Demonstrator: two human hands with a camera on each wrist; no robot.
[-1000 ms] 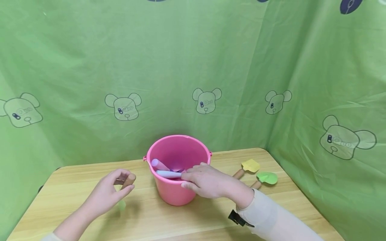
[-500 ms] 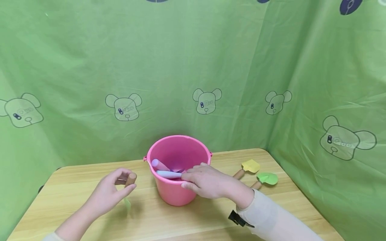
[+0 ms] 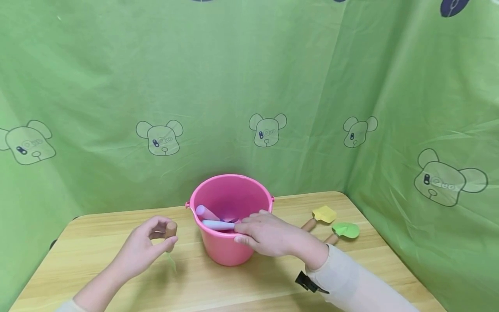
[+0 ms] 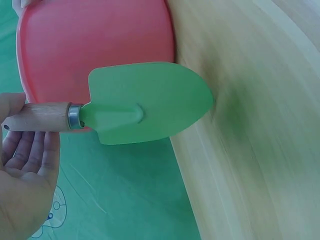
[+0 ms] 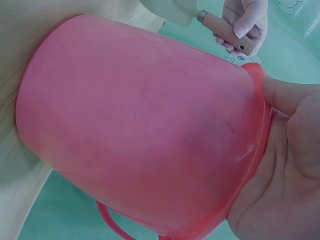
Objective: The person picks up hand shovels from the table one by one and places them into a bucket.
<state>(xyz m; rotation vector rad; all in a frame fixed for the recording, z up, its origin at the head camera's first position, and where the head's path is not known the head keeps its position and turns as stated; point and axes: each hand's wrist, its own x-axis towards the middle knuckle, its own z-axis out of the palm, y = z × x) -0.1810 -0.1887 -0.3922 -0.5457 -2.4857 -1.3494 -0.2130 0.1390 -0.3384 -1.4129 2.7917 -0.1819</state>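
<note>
My left hand [image 3: 142, 245] pinches the wooden handle of a green trowel [image 4: 150, 102] between thumb and fingers, left of the pink bucket [image 3: 230, 251]. The trowel hangs blade down just above the table, almost edge-on in the head view. At the bucket's near right rim, my right hand [image 3: 269, 234] grips the edge, thumb outside and fingers reaching inside; the fingertips are hidden. Inside the bucket lean a lilac handle [image 3: 206, 213] and a pale blue handle [image 3: 218, 225]; their lower ends are mostly out of sight.
Right of the bucket, a yellow-bladed garden tool [image 3: 324, 214] and another green trowel [image 3: 346, 230] lie on the wooden table [image 3: 218, 290], handles partly behind my right arm. A green curtain [image 3: 218, 86] with bear prints stands behind and at the sides.
My left hand has shifted slightly to the right, and the trowel has turned, its blade tip swinging toward the right. The right hand and the bucket have stayed in place.
</note>
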